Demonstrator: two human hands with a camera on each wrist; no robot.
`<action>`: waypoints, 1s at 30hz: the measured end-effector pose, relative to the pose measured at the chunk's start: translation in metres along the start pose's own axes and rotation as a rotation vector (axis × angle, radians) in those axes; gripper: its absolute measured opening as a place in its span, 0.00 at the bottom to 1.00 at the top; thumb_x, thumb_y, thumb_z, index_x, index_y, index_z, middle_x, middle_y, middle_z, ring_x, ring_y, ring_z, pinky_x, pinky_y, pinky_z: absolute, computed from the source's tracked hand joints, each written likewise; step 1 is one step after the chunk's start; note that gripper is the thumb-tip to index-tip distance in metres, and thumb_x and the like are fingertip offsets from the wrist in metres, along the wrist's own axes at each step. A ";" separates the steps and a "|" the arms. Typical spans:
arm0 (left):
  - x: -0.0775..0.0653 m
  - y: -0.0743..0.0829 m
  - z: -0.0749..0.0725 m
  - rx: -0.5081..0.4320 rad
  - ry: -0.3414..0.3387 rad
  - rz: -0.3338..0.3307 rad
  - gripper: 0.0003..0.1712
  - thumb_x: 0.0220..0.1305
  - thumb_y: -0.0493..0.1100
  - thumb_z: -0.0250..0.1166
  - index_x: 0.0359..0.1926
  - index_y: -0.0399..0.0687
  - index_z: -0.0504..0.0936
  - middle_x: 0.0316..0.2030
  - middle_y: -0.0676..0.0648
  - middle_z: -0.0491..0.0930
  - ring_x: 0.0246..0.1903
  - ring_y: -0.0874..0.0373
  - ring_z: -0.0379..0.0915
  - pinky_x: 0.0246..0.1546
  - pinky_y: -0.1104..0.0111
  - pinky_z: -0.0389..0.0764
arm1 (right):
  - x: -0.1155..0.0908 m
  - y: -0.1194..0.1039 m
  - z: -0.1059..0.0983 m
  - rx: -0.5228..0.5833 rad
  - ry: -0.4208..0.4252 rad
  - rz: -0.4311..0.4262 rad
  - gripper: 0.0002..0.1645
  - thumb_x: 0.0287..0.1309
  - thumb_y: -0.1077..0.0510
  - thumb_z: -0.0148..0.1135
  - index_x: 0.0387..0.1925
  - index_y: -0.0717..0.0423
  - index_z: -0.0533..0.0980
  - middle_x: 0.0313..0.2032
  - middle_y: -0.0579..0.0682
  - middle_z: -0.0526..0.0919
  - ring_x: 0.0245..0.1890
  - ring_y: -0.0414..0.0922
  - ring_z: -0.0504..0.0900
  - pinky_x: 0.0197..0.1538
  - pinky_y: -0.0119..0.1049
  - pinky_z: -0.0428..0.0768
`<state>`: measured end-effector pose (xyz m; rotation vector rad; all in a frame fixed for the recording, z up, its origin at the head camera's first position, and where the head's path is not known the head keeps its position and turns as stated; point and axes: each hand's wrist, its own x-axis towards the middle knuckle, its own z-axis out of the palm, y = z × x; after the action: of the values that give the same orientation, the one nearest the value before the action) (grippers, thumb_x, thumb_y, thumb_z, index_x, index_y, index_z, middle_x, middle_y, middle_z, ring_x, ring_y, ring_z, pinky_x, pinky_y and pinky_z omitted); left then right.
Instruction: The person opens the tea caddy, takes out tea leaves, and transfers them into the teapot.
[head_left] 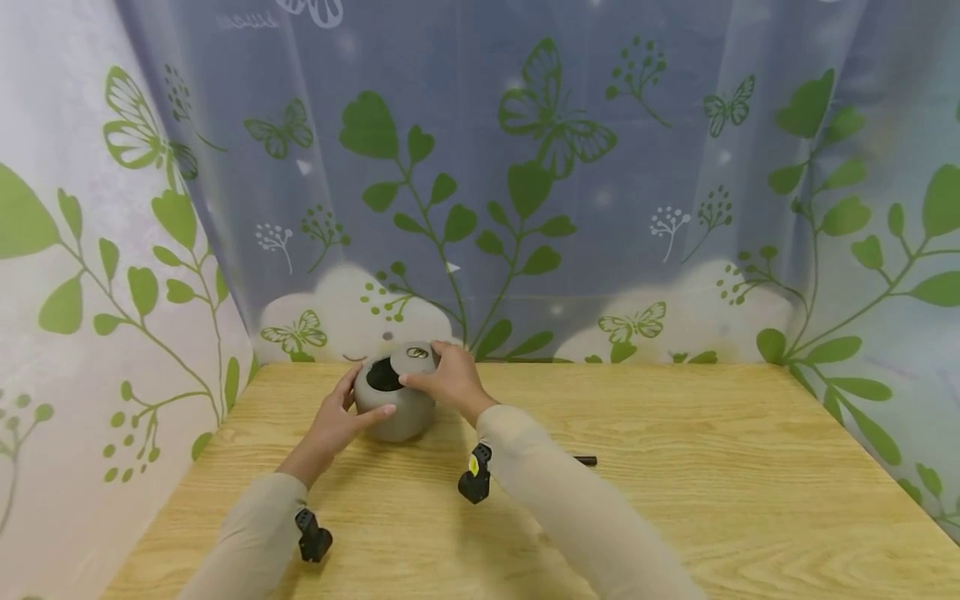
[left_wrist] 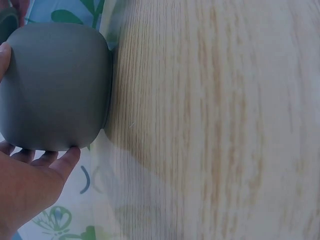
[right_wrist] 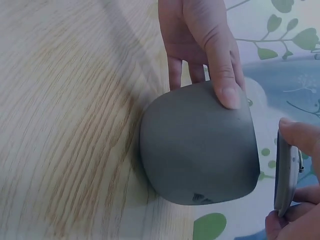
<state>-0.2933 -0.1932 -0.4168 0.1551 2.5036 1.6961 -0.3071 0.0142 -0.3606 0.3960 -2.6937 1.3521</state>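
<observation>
A rounded grey pot (head_left: 397, 423) stands on the table with its dark opening showing in the head view. My left hand (head_left: 327, 427) holds it from the left, thumb on the near side and fingers round the far side. In the right wrist view that thumb presses on the pot's wall (right_wrist: 200, 145). My right hand (head_left: 459, 385) pinches the pot's grey lid (head_left: 408, 362) by its edges. The lid has a small metal ring on top. It is tilted over the right part of the opening, and the right wrist view shows a gap between lid and rim.
On the wood-grain table (head_left: 712, 467), a thin black stick (head_left: 587, 460) lies partly hidden behind the right sleeve. A curtain (head_left: 480, 167) printed with leaves and butterflies hangs behind the table. Black wrist cameras (head_left: 474, 475) sit on both sleeves.
</observation>
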 end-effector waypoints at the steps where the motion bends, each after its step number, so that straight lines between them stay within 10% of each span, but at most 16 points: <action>1: 0.000 0.000 0.000 0.002 -0.002 -0.001 0.60 0.57 0.56 0.70 0.77 0.58 0.36 0.75 0.42 0.37 0.73 0.40 0.34 0.68 0.43 0.51 | 0.001 -0.002 0.002 0.000 -0.001 -0.002 0.44 0.50 0.49 0.73 0.63 0.69 0.68 0.59 0.61 0.75 0.60 0.55 0.73 0.60 0.46 0.74; 13: -0.019 0.026 0.001 -0.041 -0.025 -0.021 0.58 0.61 0.47 0.68 0.77 0.49 0.36 0.75 0.38 0.37 0.73 0.38 0.34 0.68 0.42 0.52 | 0.003 -0.010 0.021 -0.062 -0.037 -0.013 0.46 0.51 0.47 0.73 0.65 0.67 0.67 0.60 0.60 0.74 0.58 0.53 0.74 0.59 0.43 0.75; 30: 0.005 -0.007 0.000 -0.022 0.007 0.039 0.60 0.57 0.53 0.71 0.77 0.56 0.37 0.75 0.40 0.42 0.73 0.42 0.38 0.66 0.45 0.59 | 0.007 -0.008 0.038 -0.196 -0.013 -0.113 0.43 0.53 0.44 0.70 0.64 0.64 0.69 0.58 0.54 0.75 0.57 0.53 0.73 0.56 0.48 0.72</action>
<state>-0.2982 -0.1952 -0.4237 0.1981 2.5018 1.7408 -0.3103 -0.0220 -0.3761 0.5289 -2.7351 1.0488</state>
